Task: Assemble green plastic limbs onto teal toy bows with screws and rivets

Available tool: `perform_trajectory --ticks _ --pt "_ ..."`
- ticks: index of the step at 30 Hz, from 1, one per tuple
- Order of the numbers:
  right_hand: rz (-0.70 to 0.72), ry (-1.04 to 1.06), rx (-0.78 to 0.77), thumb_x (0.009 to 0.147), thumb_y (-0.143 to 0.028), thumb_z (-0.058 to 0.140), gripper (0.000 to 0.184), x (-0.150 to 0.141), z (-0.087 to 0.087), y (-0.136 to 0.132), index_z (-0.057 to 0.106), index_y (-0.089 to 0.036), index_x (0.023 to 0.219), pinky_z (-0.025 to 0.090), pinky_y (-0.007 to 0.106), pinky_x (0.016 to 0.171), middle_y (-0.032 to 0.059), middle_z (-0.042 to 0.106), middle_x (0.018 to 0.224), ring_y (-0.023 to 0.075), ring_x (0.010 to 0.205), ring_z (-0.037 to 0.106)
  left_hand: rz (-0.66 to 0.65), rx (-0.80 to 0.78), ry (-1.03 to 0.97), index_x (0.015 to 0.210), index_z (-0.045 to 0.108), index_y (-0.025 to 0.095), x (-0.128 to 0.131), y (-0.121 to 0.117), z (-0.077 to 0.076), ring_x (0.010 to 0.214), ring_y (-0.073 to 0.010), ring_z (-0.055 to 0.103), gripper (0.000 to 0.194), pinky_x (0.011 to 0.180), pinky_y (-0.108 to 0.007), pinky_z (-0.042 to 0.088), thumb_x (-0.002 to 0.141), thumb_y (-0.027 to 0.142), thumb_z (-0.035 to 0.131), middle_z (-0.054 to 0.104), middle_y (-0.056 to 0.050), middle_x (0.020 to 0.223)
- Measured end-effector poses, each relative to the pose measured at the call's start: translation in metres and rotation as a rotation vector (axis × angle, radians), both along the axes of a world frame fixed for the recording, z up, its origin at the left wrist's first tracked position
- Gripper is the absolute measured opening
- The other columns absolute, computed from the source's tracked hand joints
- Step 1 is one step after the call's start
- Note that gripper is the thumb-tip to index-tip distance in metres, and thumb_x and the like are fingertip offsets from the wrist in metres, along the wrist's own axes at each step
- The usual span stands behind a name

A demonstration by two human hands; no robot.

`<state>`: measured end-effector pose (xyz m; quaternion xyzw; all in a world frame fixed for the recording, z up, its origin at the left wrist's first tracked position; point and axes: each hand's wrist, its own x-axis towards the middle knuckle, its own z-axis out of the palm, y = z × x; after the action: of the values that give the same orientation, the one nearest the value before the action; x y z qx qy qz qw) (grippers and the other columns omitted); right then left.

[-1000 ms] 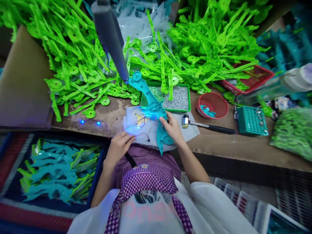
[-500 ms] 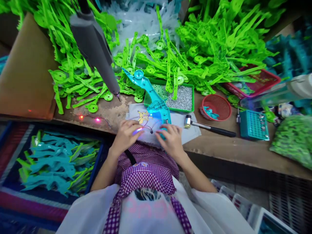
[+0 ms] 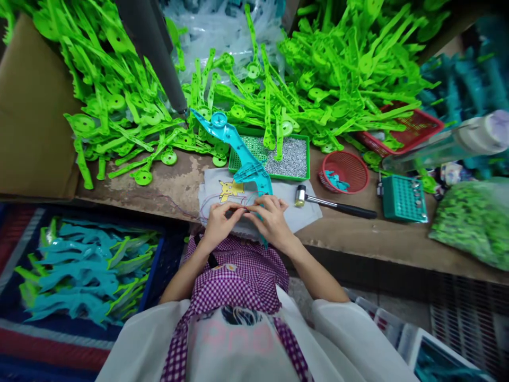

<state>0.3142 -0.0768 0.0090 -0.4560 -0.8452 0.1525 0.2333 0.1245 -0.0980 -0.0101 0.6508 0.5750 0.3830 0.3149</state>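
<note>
"What do I have in my fingers?"
"Thin wire [image 3: 245,208], as far as I can make out. My left hand [image 3: 221,222] and right hand [image 3: 274,222] each pinch it, thumb against fingertips, nearly meeting above the pale cloth [image 3: 308,215]."
"And the blue plastic part [image 3: 235,141]?"
"Just beyond, reaching over the green basket [image 3: 308,159]. My right hand overlaps its near end; I can't tell whether they touch."
"How would they handle?"
"I judge the wire light, limp and easily snapped; I'd take it close to the end, softly, never tugging. The plastic looks light, stiff, slightly slick; I'd hold its broad middle and spare that narrow tip."
</note>
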Motion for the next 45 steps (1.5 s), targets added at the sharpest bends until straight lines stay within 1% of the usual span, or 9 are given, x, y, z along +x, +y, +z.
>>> perform_trajectory --ticks 5,11,17,23,27,32,38,41,45 --pt "0.004 0.065 -0.056 0.099 -0.044 0.057 0.027 0.013 0.010 0.000 0.076 -0.028 0.111 0.037 0.045 0.092 0.0080 0.069 0.106 0.0264 0.108 0.060 0.040 0.054 0.019 0.090 0.075 0.023 0.006 -0.002 0.005 0.079 -0.0176 0.069 0.021 0.085 -0.038 0.047 0.098 0.036 0.061 0.079 0.000 0.085" --pt "-0.443 0.386 -0.188 0.094 -0.055 0.059 0.048 0.036 0.004 0.009 0.064 -0.023 0.129 0.051 0.045 0.091 0.0140 0.068 0.121 0.0257 0.101 0.067 -0.219 0.250 0.044 0.094 0.072 0.021 0.014 -0.026 0.010 0.081 -0.0164 0.071 0.014 0.088 -0.038 0.044 0.099 0.029 0.062 0.079 0.000 0.088" --pt "-0.228 0.669 -0.640 0.086 -0.062 0.065 0.062 0.023 -0.022 0.038 0.060 -0.020 0.130 0.056 0.036 0.072 0.0060 0.073 0.088 0.0217 0.079 0.068 -0.342 0.338 0.159 0.103 0.072 0.020 0.024 -0.040 0.001 0.083 -0.0173 0.070 0.014 0.082 -0.037 0.049 0.100 0.024 0.060 0.079 -0.004 0.092" --pt "-0.225 0.842 -0.831 0.076 -0.056 0.079 0.058 0.068 -0.012 0.019 0.066 -0.026 0.124 0.057 0.032 0.074 0.0052 0.075 0.099 0.0190 0.085 0.070 -0.231 0.434 0.160 0.108 0.072 0.020 0.009 -0.052 -0.003 0.081 -0.0176 0.070 0.014 0.077 -0.035 0.053 0.097 0.018 0.063 0.077 -0.006 0.092" --pt "-0.265 0.804 -0.902 0.075 -0.059 0.079 0.059 0.097 -0.006 -0.002 0.070 -0.028 0.124 0.059 0.034 0.075 0.0070 0.077 0.107 0.0214 0.088 0.072 -0.345 0.418 0.164 0.110 0.072 0.022 0.013 -0.057 -0.006 0.084 -0.0168 0.071 0.017 0.078 -0.035 0.055 0.097 0.017 0.061 0.077 -0.005 0.093" --pt "-0.257 0.626 -0.830 0.078 -0.064 0.074 0.056 0.119 0.007 -0.003 0.074 -0.030 0.122 0.060 0.043 0.086 0.0067 0.079 0.109 0.0271 0.100 0.073 -0.464 0.473 0.199 0.108 0.071 0.021 0.022 -0.058 -0.007 0.083 -0.0167 0.072 0.016 0.078 -0.034 0.056 0.098 0.016 0.060 0.078 -0.006 0.094" --pt "0.161 0.260 -0.702 0.088 -0.067 0.059 0.052 0.099 0.016 0.053 0.077 -0.027 0.116 0.057 0.047 0.094 0.0076 0.079 0.108 0.0290 0.102 0.071 -0.486 0.488 0.186 0.116 0.069 0.021 0.030 -0.061 -0.001 0.083 -0.0164 0.073 0.022 0.079 -0.034 0.057 0.098 0.015 0.059 0.078 -0.006 0.096" --pt "-0.010 0.105 -0.324 0.096 -0.054 0.052 0.045 0.077 0.023 0.059 0.076 -0.021 0.115 0.055 0.046 0.089 0.0116 0.077 0.105 0.0277 0.095 0.069 -0.369 0.439 0.185 0.126 0.066 0.023 0.026 -0.064 0.000 0.092 -0.0179 0.073 0.029 0.086 -0.036 0.059 0.098 0.017 0.059 0.076 -0.008 0.104" --pt "-0.254 0.136 0.018 0.101 -0.038 0.050 0.030 0.064 0.034 0.007 0.075 -0.023 0.109 0.054 0.040 0.081 0.0103 0.077 0.096 0.0242 0.088 0.069 -0.127 0.315 0.299 0.135 0.062 0.025 0.004 -0.074 -0.013 0.114 -0.0265 0.068 0.042 0.096 -0.044 0.057 0.094 0.033 0.068 0.068 -0.013 0.124"
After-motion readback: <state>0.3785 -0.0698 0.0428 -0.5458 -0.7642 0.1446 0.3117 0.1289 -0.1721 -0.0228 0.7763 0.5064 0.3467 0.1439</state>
